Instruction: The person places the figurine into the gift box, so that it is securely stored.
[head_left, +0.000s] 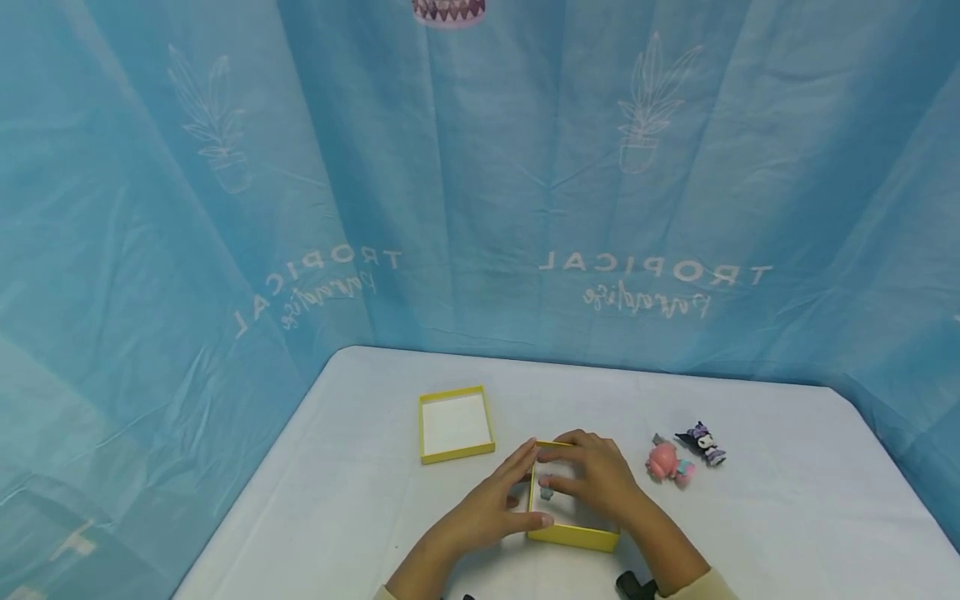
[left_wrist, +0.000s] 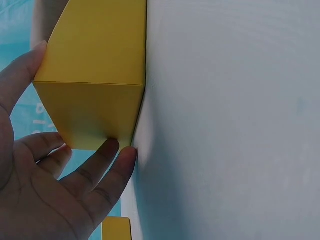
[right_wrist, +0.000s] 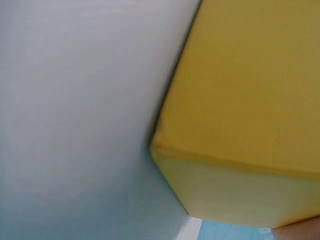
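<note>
A yellow open-topped box (head_left: 573, 536) with a white inside stands on the table. My left hand (head_left: 491, 512) holds its left side, the thumb at the near rim corner and the fingers spread along the left wall. In the left wrist view that hand (left_wrist: 65, 175) has fingertips against the yellow side wall. My right hand (head_left: 592, 475) reaches over the box from the right, fingers at the far rim and thumb lower inside. A small grey-blue piece (head_left: 547, 493) shows just below the thumb. The right wrist view shows mostly the box's outer wall (right_wrist: 240, 95).
A yellow-rimmed white lid (head_left: 455, 422) lies inside up, behind and left of the box. To the right are a pink figurine (head_left: 663, 461) and a black-and-purple figurine (head_left: 703, 443). A black object (head_left: 634, 586) is by the right wrist. Blue curtains (head_left: 480, 208) hang behind the white table (head_left: 337, 500).
</note>
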